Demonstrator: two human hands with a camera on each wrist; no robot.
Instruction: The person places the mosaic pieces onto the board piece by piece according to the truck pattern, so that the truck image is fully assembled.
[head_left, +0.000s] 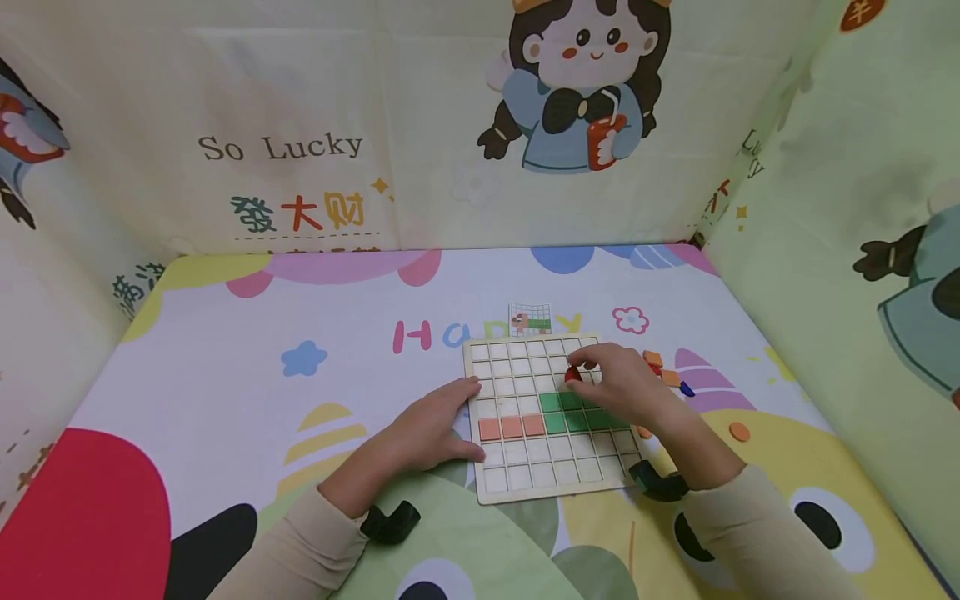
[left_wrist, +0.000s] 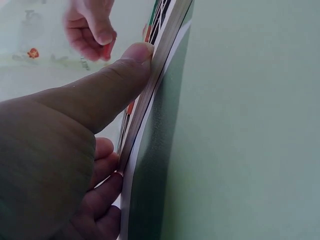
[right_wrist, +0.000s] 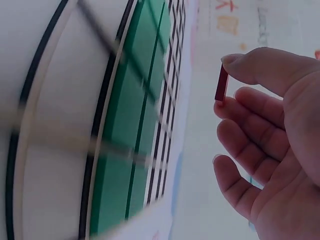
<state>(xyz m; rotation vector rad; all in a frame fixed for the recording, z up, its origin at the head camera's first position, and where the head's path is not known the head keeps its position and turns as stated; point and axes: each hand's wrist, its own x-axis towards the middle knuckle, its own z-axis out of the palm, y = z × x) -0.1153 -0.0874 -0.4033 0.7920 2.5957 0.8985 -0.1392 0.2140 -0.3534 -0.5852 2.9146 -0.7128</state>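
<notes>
The right hand (head_left: 626,379) pinches a red piece (right_wrist: 221,85), perhaps a tile, above the board (head_left: 517,478). The left hand (head_left: 426,427), thumb spread from fingers, touches the board's left edge.

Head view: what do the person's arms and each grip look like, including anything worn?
The left arm wears a plain beige fabric sleeve, the right a matching beige sleeve. A black curved piece shows by the left cuff, a similar black piece by the right. Left grip and right grip are ungloved.
</notes>
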